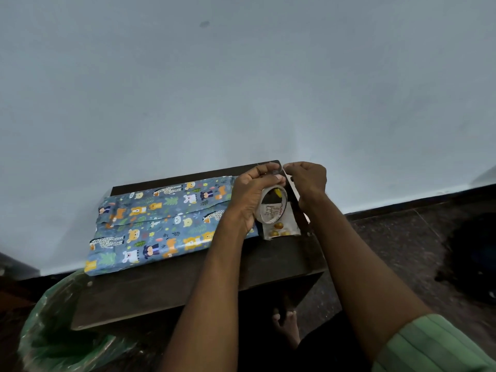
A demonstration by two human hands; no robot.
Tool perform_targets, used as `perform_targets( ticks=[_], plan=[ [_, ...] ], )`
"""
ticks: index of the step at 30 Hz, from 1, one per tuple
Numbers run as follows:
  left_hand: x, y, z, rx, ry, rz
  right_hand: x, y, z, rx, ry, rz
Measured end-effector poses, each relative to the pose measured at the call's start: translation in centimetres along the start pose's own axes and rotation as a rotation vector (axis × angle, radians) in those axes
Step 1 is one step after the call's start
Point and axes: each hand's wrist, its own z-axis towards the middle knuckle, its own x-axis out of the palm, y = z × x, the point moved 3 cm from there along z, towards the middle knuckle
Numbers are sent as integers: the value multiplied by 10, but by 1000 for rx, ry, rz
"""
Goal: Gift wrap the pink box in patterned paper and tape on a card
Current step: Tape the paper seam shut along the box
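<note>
Bin: a waste bin (53,326) lined with a green bag stands at the table's 7 o'clock corner, partly under its edge.
Table: a dark wooden table (166,285) stands against a pale blue-grey wall (241,76), on a dark speckled floor (402,251).
Wrapped box: the box (161,224) is fully covered in blue paper printed with cartoon animals and leaves; none of its pink surface shows. It lies flat on the far half of the table, toward 10 o'clock from the table's centre. A folded seam runs lengthwise across its top face.
Left hand: the left hand (249,200) is curled round a roll of clear tape (272,208), held upright above the box's 3 o'clock end, the printed inner core facing the camera. The fingertips reach over the roll's top.
Card: a small pale card (281,229) with yellow-orange round motifs lies on the table at 3 o'clock of the box, just beside it and below the roll.
Right hand: the right hand (308,181) is at 2 o'clock of the roll, close to the left hand. Its fingers are closed in a pinch on what appears to be the free end of the tape at the roll's top; the strip itself is barely visible.
Sleeve: a green ribbed sleeve (429,345) covers the right upper arm at 5 o'clock.
Foot: a bare foot (287,326) shows on the floor beneath the table's near edge.
</note>
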Motion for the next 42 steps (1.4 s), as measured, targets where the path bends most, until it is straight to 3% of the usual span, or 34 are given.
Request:
perform_targets(
  ticks=[12, 25, 35, 42],
  plan=[
    [11, 10, 16, -35, -16, -112, 11, -15, 29, 76, -40, -84],
    [4, 10, 21, -25, -34, -95, 18, -15, 40, 17, -131, -266],
    [2, 8, 21, -16, -24, -98, 15, -29, 43, 262, -45, 16],
    [1, 6, 15, -23, 6, -72, 7, -20, 33, 170, -76, -52]
  ],
)
